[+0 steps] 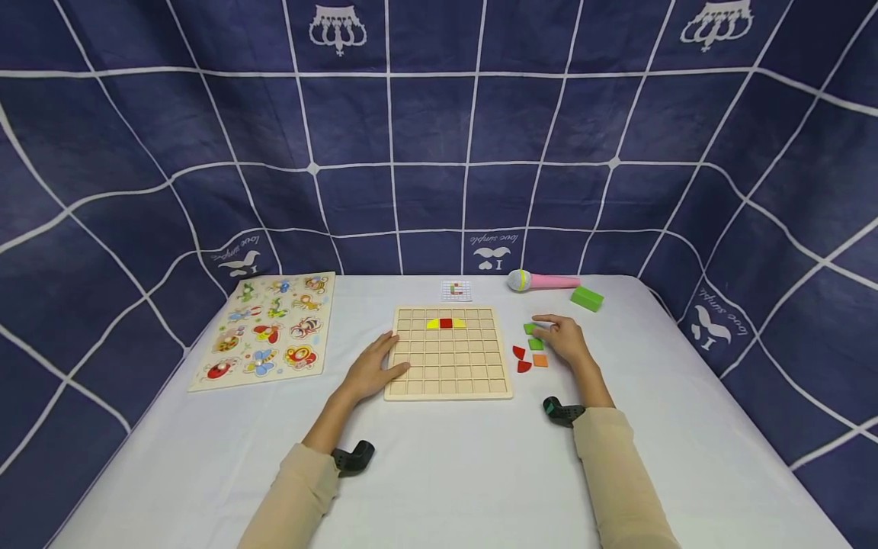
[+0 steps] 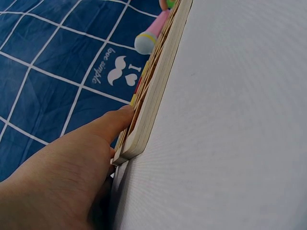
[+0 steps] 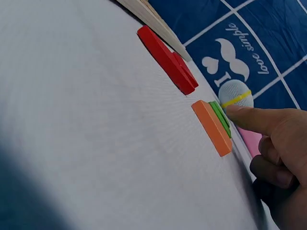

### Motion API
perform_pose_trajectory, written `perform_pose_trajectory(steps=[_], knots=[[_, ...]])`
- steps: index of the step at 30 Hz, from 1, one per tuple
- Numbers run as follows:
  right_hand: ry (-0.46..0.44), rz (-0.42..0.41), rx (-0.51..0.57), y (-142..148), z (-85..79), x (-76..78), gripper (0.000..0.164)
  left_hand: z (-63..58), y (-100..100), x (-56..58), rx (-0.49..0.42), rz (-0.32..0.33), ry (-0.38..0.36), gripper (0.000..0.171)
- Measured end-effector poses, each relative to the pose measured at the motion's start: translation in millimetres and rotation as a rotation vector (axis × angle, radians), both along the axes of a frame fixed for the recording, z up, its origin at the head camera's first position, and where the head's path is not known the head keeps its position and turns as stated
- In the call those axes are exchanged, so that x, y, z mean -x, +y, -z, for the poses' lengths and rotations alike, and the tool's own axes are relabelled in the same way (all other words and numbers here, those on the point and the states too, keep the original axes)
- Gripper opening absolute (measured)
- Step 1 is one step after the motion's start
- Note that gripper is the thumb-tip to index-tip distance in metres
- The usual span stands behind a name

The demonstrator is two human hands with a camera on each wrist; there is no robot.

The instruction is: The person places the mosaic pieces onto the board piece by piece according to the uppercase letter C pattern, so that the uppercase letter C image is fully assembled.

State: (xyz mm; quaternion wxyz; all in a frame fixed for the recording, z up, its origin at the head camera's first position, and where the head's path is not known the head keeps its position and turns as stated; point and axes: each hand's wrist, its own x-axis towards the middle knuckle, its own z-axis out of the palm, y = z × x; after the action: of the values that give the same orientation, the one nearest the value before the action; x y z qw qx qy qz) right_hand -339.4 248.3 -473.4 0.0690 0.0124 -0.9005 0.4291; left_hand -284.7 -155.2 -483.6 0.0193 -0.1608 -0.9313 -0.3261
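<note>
A wooden grid board lies in the middle of the table. Near its top row sit a red square and two yellow pieces, one on either side. My left hand rests on the board's left edge, thumb over the surface, as the left wrist view also shows. To the right of the board, my right hand reaches over a green piece, index finger extended and apart from the thumb. Close by lie another green piece, an orange square and two red quarter-round pieces.
A small card with a coloured grid pattern lies behind the board. Farther right are a pink toy microphone and a green block. An insect picture puzzle occupies the left side. A dark blue patterned curtain surrounds the table.
</note>
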Motion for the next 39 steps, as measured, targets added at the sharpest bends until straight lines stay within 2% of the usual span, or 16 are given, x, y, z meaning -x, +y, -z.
perform_pose_trajectory(steps=[10,15,23,29,34,39], knots=[[0.0,0.011,-0.084,1.7,-0.4,4.3,0.026,0.6,0.1,-1.2,0.001,0.0,0.002,0.073],[-0.037,0.021,-0.069,0.8,0.2,4.1,0.028,-0.1,0.8,-2.5,0.002,-0.002,-0.012,0.073],[-0.024,0.038,-0.146,-6.5,-0.6,4.3,0.03,-1.1,0.4,-2.6,-0.001,-0.003,-0.007,0.073],[-0.039,0.069,-0.13,-10.3,-0.8,1.8,0.034,0.0,-0.3,-1.5,-0.009,-0.007,-0.003,0.073],[-0.033,0.083,-0.16,-10.3,2.0,3.0,0.034,2.4,0.2,-0.6,-0.009,-0.006,-0.003,0.073],[0.003,0.098,-0.131,-17.5,3.6,4.1,0.032,3.0,-1.0,-0.5,-0.011,-0.001,0.0,0.073]])
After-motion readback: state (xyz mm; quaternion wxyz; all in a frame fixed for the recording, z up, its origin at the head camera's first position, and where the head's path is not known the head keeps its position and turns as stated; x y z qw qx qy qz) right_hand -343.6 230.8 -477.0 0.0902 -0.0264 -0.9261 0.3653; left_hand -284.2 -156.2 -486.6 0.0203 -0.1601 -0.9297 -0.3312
